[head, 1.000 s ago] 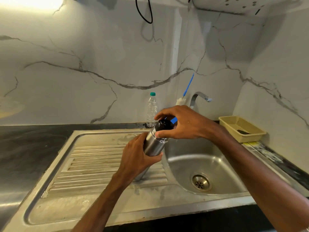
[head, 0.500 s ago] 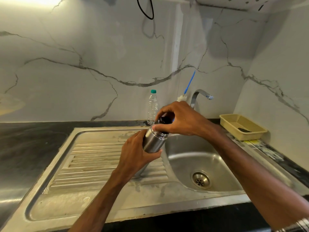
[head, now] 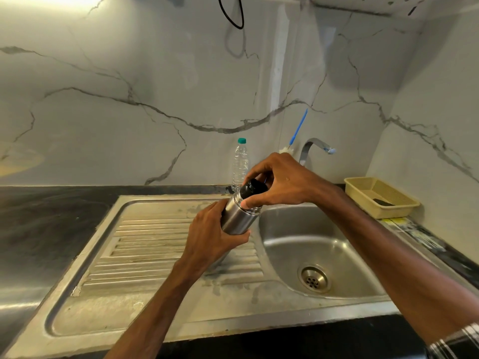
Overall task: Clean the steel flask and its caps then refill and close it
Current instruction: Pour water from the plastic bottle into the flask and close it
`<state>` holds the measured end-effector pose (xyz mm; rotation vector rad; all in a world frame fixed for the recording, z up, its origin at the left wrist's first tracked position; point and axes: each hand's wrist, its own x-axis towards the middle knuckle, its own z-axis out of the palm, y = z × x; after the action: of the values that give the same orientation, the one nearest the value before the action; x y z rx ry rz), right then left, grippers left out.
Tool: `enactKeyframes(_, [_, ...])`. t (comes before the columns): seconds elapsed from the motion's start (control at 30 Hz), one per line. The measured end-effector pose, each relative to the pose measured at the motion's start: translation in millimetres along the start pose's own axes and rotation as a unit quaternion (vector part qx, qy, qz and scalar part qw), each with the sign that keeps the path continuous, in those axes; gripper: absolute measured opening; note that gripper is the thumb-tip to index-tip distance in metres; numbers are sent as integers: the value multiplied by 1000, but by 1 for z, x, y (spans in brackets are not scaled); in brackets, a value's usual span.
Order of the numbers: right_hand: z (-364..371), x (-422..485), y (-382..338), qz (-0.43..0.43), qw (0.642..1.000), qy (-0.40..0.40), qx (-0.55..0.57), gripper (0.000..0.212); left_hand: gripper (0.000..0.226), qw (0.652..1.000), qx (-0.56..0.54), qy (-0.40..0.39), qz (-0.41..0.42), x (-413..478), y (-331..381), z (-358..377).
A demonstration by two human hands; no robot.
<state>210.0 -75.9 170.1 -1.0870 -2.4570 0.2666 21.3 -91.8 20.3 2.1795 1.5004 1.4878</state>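
- Steel sink (head: 145, 301): drainboard left, basin right.
- Your left hand (head: 210, 237): fingers wrapped round the steel flask (head: 237, 218), gripping its body.
- Your right hand (head: 282, 182): thumb and fingers curled on the black cap (head: 252, 189).
- Steel flask: tilted, above the drainboard's right edge, beside the basin.
- Plastic bottle (head: 241, 164): upright, far, at the wall.
- Black cap: at the flask's mouth.

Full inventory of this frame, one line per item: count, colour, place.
sink: 1, steel, drainboard left, basin right
tap: 1, chrome, behind basin
steel flask: 1, silver, held tilted above sink
cap: 1, black, on flask's top
water bottle: 1, clear, green lid, behind sink
brush: 1, blue handle, leaning beside tap
tray: 1, beige, right of sink
dark item: 1, black, inside tray
cable: 1, black, hanging top centre
left hand: 1, grips flask body
right hand: 1, grips cap
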Motion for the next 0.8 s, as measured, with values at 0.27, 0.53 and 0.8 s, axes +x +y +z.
enactKeyframes(0.27, [1, 9, -9, 88, 996, -4, -32, 47, 79, 1000, -3, 3, -8, 0, -1, 2])
enactKeyframes(0.53, [9, 1, -19, 20, 999, 22, 16, 38, 73, 999, 10, 14, -27, 2, -7, -7])
enactKeyframes(0.8, [22, 7, -30, 102, 990, 98, 23, 39, 72, 998, 24, 48, -34, -3, -6, -2])
